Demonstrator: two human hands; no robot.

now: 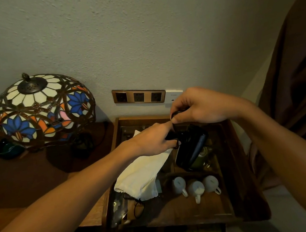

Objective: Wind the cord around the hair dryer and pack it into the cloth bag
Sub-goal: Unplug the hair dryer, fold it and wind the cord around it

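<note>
Left grip hides dryer handle – cord (dim).

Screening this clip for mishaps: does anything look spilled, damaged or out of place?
Nothing spilled or broken. The cloth bag lies rumpled and askew across the tray's edge, and the three cups lie on their sides. Both hands hold the hair dryer.

Dim rm, warm low light. Pale grey-green textured plaster wall at back. Bronze-framed triple socket strip low on wall, small white plate touching its rt end. Dark brown wooden desk on left w/ domed stained-glass lamp, blue & orange flowers. Glass-topped wooden side table beside desk. Brown curtain far rt.
</note>
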